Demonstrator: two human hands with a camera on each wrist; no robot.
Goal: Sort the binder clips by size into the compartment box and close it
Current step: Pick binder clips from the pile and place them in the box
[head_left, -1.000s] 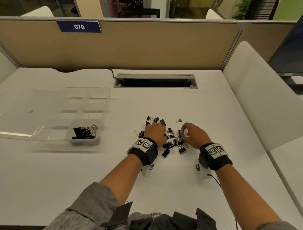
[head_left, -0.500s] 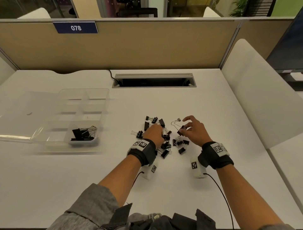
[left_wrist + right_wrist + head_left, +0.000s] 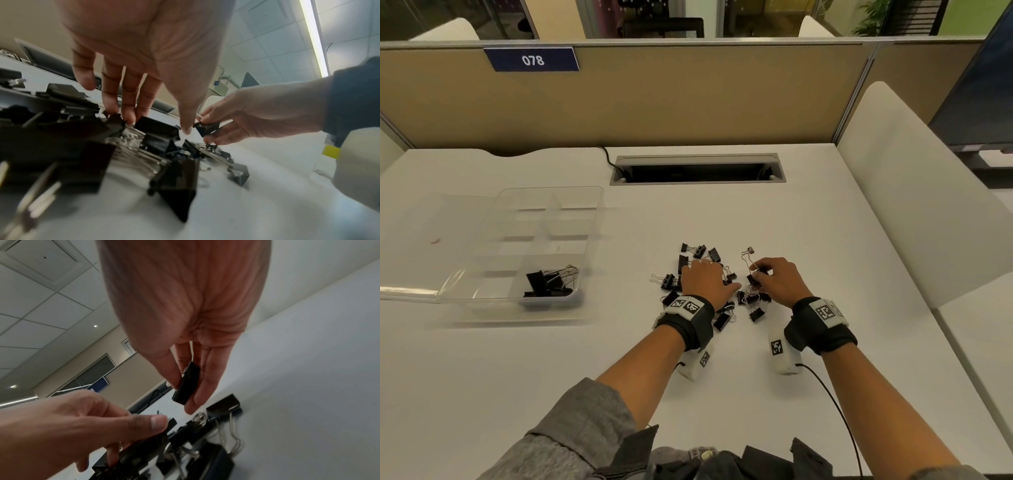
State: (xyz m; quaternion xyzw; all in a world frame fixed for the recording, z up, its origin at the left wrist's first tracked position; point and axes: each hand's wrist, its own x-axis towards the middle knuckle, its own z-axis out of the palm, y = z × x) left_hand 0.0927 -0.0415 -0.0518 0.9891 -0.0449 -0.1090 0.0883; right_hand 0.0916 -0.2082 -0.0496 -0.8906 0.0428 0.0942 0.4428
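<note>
Binder clips (image 3: 717,291) lie in a loose black heap near the middle of the white tabletop (image 3: 825,240). The right hand (image 3: 779,282), at 3 o'clock of the heap, pinches one black clip (image 3: 186,385) between thumb and fingers, lifted just above the others. The left hand (image 3: 703,279) rests over the heap's 9 o'clock side, its fingers (image 3: 127,104) straight and spread, their tips touching clips beneath. Well apart at 9 o'clock from the heap stands the clear compartment box (image 3: 599,219), its lid (image 3: 424,240) lying open flat on its far left. Larger clips (image 3: 549,282) sit in the box's nearest right-hand compartment. At 12 o'clock, a cable slot (image 3: 697,169) is cut into the tabletop.
</note>
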